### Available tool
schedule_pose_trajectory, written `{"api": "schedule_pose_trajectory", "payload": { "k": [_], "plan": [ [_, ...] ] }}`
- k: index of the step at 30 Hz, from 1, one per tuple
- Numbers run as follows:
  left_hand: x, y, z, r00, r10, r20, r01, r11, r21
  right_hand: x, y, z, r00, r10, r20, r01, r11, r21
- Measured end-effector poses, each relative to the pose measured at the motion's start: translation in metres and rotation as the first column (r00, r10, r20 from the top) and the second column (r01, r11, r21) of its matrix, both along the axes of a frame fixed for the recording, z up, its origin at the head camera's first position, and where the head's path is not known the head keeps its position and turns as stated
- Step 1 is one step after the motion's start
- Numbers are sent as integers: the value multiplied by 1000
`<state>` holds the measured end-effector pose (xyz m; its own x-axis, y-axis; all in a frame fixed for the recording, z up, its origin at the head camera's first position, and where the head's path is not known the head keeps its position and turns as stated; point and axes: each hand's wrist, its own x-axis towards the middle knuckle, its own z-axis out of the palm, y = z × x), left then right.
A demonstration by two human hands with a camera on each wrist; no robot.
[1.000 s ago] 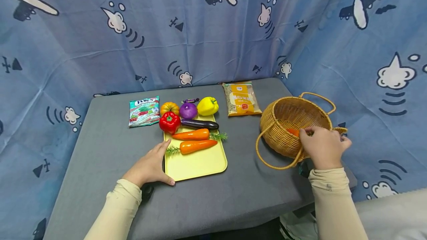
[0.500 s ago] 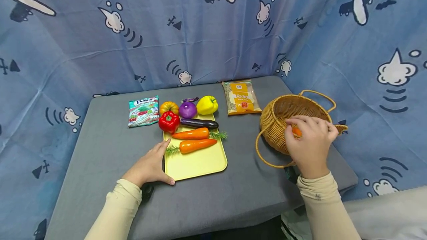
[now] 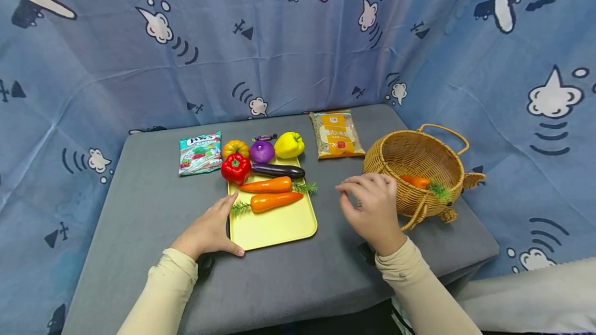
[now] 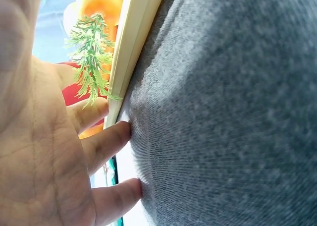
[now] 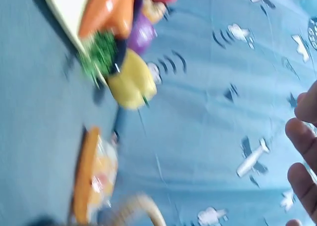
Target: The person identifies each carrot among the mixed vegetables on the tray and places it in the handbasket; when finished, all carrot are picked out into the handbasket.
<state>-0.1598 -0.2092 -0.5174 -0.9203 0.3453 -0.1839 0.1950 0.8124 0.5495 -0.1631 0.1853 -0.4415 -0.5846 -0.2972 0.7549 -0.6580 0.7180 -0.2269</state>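
Note:
My left hand (image 3: 210, 229) rests at the left edge of the yellow tray (image 3: 274, 231), thumb and fingers spread along its rim. On the tray lie two orange carrots, the nearer carrot (image 3: 277, 202) with its leaves toward that hand and the farther carrot (image 3: 267, 185) pointing the other way. An eggplant (image 3: 279, 171) lies behind them, beside a red bell pepper (image 3: 236, 168). My right hand (image 3: 372, 208) hovers between tray and basket, fingers loosely bent, holding nothing. Inside the wicker basket (image 3: 386, 190) another carrot (image 3: 416, 181) shows its green top at the near rim.
Behind the eggplant sit a purple onion (image 3: 262, 152), a yellow bell pepper (image 3: 289, 146) and a small pumpkin (image 3: 235, 149). A teal candy bag (image 3: 200, 154) lies at the left, a grain bag (image 3: 337, 135) at the back. The basket's looped handle (image 3: 444, 133) sticks up at right.
My right hand has come out of the basket and moved left toward the tray; the carrot in the basket is now uncovered. My left hand stays at the tray's edge.

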Motion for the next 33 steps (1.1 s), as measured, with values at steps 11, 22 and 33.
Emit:
{"api": "schedule_pose_trajectory", "payload": {
  "k": [11,22,33],
  "plan": [
    [-3,-1,-3,999,15,31,-15,1000,-18,-10,-55,-35,981,50,186,-87,977,194],
    [-5,-1,-2,999,11,31,-10,999,-30,-27,-82,-58,913,-66,403,-121,899,421],
    [-5,-2,-3,1000,9,12,-8,1000,-24,-34,-90,-69,870,-143,473,-142,845,516]
  ]
}}
